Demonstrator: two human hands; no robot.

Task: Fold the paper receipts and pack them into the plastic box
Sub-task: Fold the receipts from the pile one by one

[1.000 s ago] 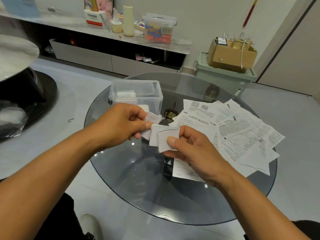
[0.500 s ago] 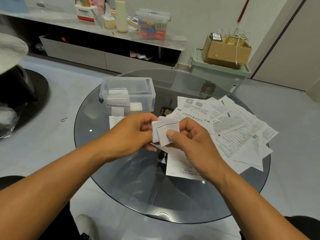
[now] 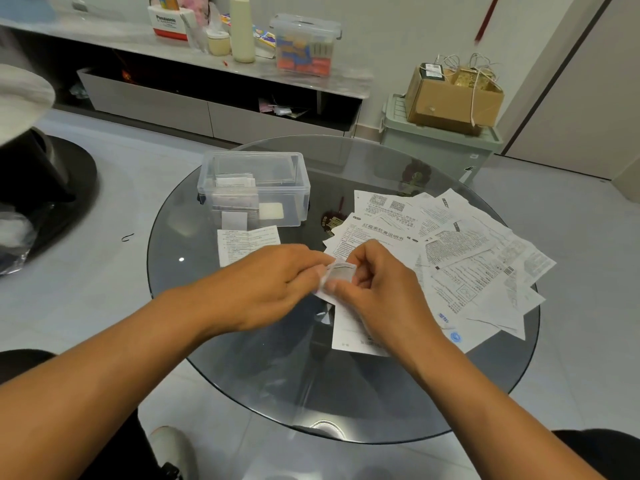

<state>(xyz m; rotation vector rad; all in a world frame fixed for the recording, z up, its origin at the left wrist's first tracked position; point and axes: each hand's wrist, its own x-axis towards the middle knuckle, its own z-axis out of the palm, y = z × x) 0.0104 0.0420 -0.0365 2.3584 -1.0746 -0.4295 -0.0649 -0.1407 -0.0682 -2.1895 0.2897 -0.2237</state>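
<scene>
Above the middle of the round dark glass tabletop point(image 3: 242, 368), the person's left hand point(image 3: 273, 282) and right hand point(image 3: 384, 292) meet on a small folded white paper receipt point(image 3: 341, 276); the grip of each hand is clamped on it, with the left fingertips pinching its left edge and the right thumb and curled fingers closing around its right side. The receipt is held just off the glass, in front of the other papers. A clear rectangular plastic box point(image 3: 254, 188) stands open at the far left part of the tabletop, with several folded white slips stacked against its left wall. Just in front of the box lies a flat printed sheet with a centre crease point(image 3: 247, 242), partly covered by the left hand. To the right, a loose overlapping spread of unfolded printed receipts point(image 3: 464, 258) covers the right half of the tabletop and extends under the right hand.
</scene>
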